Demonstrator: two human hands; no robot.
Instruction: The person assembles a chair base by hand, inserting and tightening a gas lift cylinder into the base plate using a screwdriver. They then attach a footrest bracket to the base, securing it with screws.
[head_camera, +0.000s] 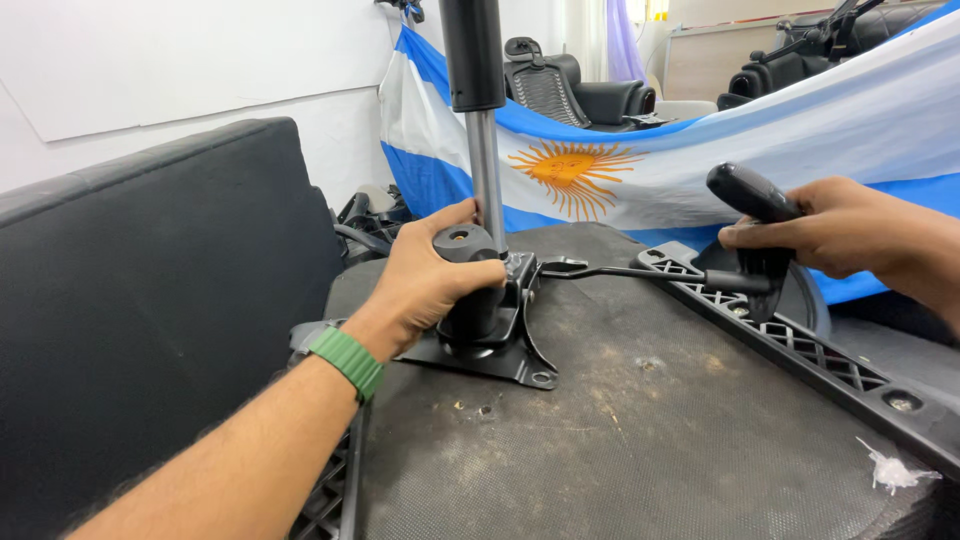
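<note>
My left hand (432, 280) is wrapped around a black round knob (463, 243) on a black metal chair mechanism plate (500, 358), which lies on the dark underside of a chair seat (620, 420). A chrome gas-lift rod (487, 175) with a black sleeve (473, 50) rises upright from the mechanism just behind my fingers. My right hand (850, 225) grips a black handle (752, 195) at the end of a thin black lever rod (630, 272) that runs back to the mechanism. A green band (347, 360) is on my left wrist.
A black plastic ribbed frame bar (800, 345) crosses the seat on the right. A dark cushion (150, 290) stands at left. A blue-and-white flag with a yellow sun (640, 170) hangs behind, with black office chairs (560, 90) beyond. A white scrap (890, 472) lies bottom right.
</note>
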